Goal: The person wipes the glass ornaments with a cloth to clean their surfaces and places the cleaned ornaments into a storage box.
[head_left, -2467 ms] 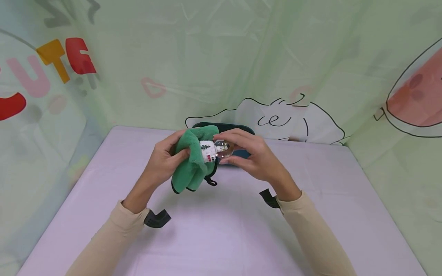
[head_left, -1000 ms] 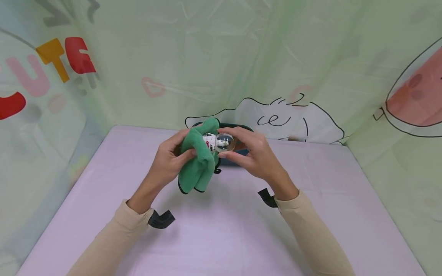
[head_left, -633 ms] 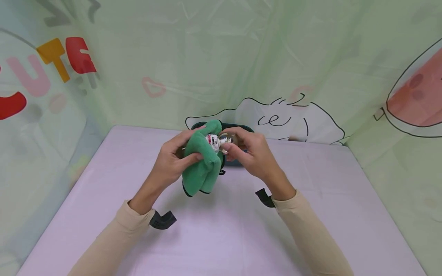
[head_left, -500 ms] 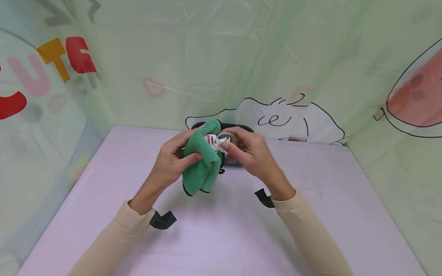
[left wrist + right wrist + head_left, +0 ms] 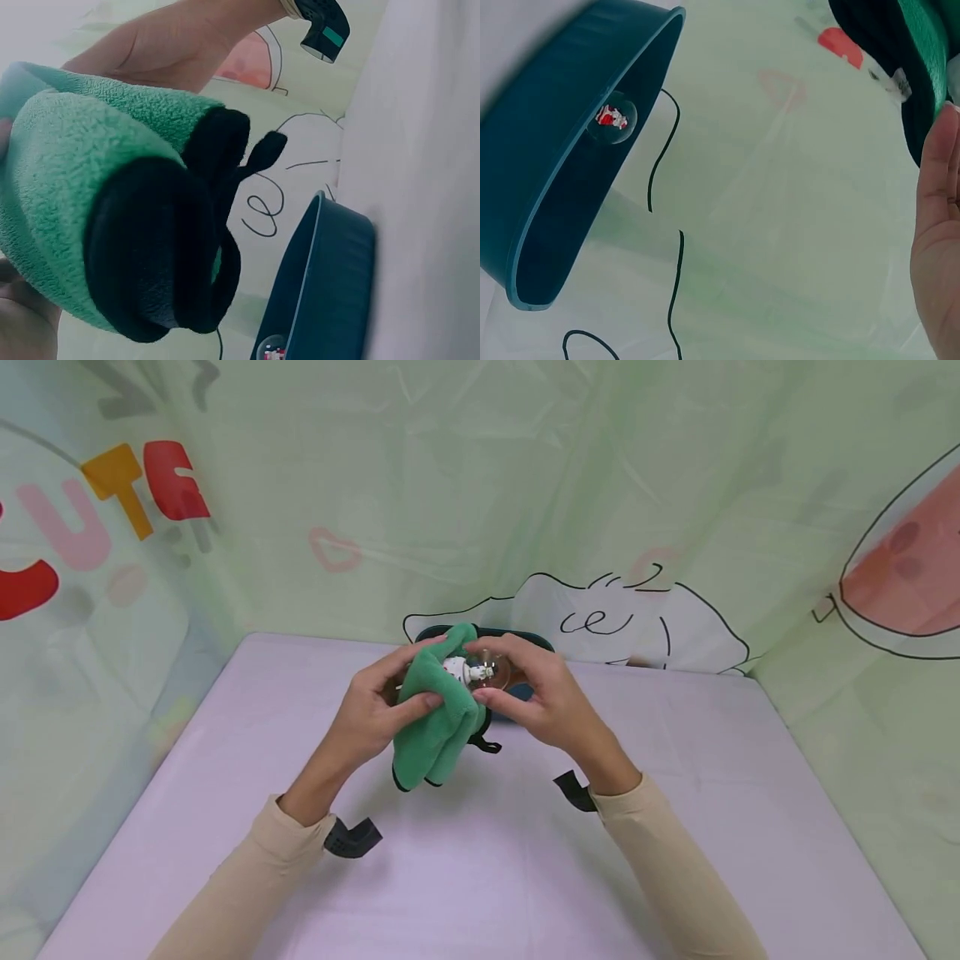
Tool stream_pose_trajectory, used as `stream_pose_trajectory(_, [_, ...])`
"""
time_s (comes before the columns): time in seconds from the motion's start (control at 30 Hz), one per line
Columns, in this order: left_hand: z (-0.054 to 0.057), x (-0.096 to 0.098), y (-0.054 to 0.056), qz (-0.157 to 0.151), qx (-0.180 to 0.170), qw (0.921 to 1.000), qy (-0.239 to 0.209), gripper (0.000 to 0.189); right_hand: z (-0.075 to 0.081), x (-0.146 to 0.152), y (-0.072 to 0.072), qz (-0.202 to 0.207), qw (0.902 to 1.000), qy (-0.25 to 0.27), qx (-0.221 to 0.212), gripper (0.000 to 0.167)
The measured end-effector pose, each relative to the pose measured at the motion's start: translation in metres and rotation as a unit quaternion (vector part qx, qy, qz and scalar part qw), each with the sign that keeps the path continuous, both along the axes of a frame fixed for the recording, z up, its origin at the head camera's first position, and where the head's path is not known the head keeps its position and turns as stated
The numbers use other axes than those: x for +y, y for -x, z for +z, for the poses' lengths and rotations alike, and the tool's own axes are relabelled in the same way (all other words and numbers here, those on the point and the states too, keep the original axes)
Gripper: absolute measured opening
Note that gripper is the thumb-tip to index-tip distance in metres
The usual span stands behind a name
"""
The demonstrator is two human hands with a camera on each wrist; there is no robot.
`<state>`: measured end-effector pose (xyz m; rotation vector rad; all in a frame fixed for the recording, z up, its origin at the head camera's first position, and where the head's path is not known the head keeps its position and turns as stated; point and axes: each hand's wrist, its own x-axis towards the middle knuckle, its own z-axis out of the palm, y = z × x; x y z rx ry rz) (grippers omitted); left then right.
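Above the table, a small snow globe [image 5: 492, 671] with a white base lies on its side, its clear ball pointing right. My left hand [image 5: 358, 710] grips a green plush cloth [image 5: 438, 727] with black edging, wrapped around the globe's base. The fingers and thumb of my right hand [image 5: 555, 697] hold the ball from above and below. In the left wrist view, the folded cloth [image 5: 97, 187] hides the globe. At the edge of the right wrist view, part of my right hand [image 5: 937, 225] meets the cloth.
Behind the hands, a dark blue bin [image 5: 547, 142] stands on the lilac-covered table [image 5: 480, 877]. Inside it sits another snow globe [image 5: 615, 118] with a red and white figure. A pale green printed curtain [image 5: 487, 485] encloses the table's back and sides.
Cloth and globe have shifted a little to the right. The globe has turned, so the base's lettering no longer shows. My right thumb has slid from the ball's front to its lower edge.
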<state>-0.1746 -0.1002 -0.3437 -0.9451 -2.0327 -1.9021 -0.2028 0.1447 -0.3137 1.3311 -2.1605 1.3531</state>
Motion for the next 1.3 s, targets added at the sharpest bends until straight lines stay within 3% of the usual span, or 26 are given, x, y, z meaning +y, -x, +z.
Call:
stream_pose_trajectory(0.33, [0.001,-0.003,0.0,-0.031,-0.021,0.9992,0.015,0.061,0.003,0.005,0.0,0.001,0.9999,-0.002,0.012,0.051])
stream_pose_trajectory(0.73, [0.0,-0.008,-0.001,-0.033,-0.057,0.997,0.041,0.061,0.011,0.008,0.002,0.032,0.9992,-0.022,0.004,0.052])
stream_pose_trajectory(1.0, [-0.004,-0.017,0.0,-0.024,-0.057,0.996,0.064,0.058,0.013,0.01,0.005,0.051,0.9983,-0.029,0.001,0.056])
stream_pose_trajectory(1.3, [-0.012,-0.033,-0.001,-0.009,-0.071,0.9959,0.056,0.056,0.015,0.021,0.012,-0.005,0.9976,-0.069,0.001,0.055])
